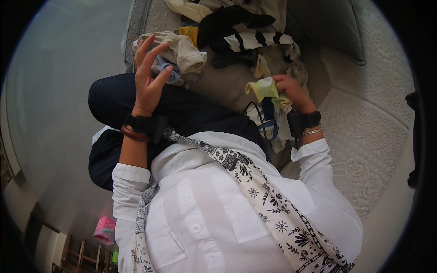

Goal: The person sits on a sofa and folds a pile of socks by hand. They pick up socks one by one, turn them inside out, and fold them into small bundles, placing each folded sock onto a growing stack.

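My left hand (148, 76) is raised with its fingers apart, above a pile of cream (184, 51) and light blue cloth (172, 73) at the sofa's edge; nothing is held in it. At the right, my right hand (293, 90) pinches a small yellow-green and white cloth item (264, 88). Right below that item lie dark blue and white pieces of cloth (268, 124), with a thin black cord over them. Farther up are a black garment (235, 20), a black-and-white striped cloth (263, 40) and a mustard yellow cloth (189, 34).
My crossed legs in dark trousers (191, 105) rest at the near side of the clothes. A grey cushion (331, 30) lies at the upper right on the quilted sofa cover (362, 143). On the floor side at lower left are a pink container (105, 230) and a wooden stool (82, 254).
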Available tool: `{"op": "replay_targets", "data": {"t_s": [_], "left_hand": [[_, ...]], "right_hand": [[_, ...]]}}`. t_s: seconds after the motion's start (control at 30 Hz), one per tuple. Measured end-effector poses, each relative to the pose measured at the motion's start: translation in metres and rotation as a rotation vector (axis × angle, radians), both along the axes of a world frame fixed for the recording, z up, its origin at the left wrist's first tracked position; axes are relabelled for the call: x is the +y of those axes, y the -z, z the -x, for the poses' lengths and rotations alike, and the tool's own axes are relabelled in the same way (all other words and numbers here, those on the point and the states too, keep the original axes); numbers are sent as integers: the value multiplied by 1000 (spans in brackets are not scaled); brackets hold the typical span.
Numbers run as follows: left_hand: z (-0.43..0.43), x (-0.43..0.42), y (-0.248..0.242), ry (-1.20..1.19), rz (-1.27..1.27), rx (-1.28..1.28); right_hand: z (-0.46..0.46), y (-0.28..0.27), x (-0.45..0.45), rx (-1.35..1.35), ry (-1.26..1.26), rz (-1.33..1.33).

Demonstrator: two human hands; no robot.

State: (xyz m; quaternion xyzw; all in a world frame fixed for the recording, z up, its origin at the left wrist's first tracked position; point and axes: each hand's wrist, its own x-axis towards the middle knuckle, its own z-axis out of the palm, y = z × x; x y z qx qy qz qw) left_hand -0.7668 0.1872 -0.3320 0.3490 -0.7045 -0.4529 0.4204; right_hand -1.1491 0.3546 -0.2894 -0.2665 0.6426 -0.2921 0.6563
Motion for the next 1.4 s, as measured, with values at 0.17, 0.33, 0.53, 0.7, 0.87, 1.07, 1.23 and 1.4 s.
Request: {"op": "replay_targets", "data": {"t_s": [0.17, 0.33, 0.53, 0.7, 0.87, 1.07, 1.23, 1.4], "left_hand": [[13, 31, -41, 174, 223, -54], [15, 77, -61, 508, -175, -91], [-34, 77, -30, 67, -701, 37], [-57, 75, -21, 59, -886, 233], [-49, 73, -32, 9, -922, 200], [-61, 92, -49, -292, -819, 215], [-74, 109, -50, -437, -670, -56], [-87, 116, -46, -571, -372, -376]], "right_hand": [[-73, -36, -36, -66, -189, 219], [-143, -25, -43, -162, -316, 234], [-61, 19, -39, 516, -118, 227], [46, 88, -20, 1154, 65, 354], [68, 126, -31, 1401, -521, 527], [26, 34, -37, 1119, 21, 251], [-34, -55, -57, 544, 403, 519], [-96, -92, -99, 118, 390, 713]]}}
